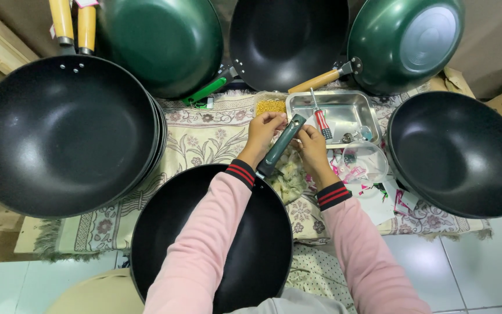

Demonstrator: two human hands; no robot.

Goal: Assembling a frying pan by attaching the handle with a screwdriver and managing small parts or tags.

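Head view: both hands, left hand (264, 132) and right hand (310, 142), pinch the green handle (281, 146) of the black wok (216, 244). Any slip of that grip could tip the handle onto the metal tray (352, 116).

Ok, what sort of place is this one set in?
Probably a small home workshop for assembling cookware. Many black woks are stacked around a patterned cloth, a steel tray holds a screwdriver, and both hands are on a green handle.

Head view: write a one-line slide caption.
Both hands, left hand and right hand, grip a dark green handle at the rim of a black wok, surrounded by more woks.
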